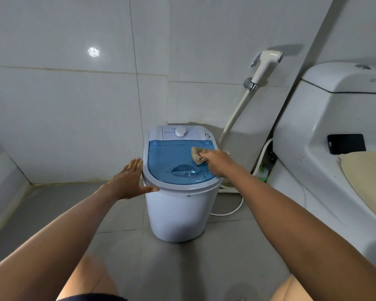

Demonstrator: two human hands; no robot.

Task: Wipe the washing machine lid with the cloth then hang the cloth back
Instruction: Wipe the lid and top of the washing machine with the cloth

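**Wiping in progress, small machine may shift under the push**

I see my right hand (215, 162) with fingers curled around the beige cloth (197, 157), pressing it on the far right part of the blue lid (172, 161) of the washing machine (178, 209). My left hand (129, 181) is flat, fingers straight, resting against the left rim of the machine and gripping nothing.

The lid carries many dark specks and looks wet. I judge that a hard stroke can slide or tip this light tub, because only the flat left hand steadies it. The cloth is bunched, so it may smear the specks or knock the dial (180, 131). No hook for hanging is visible to me
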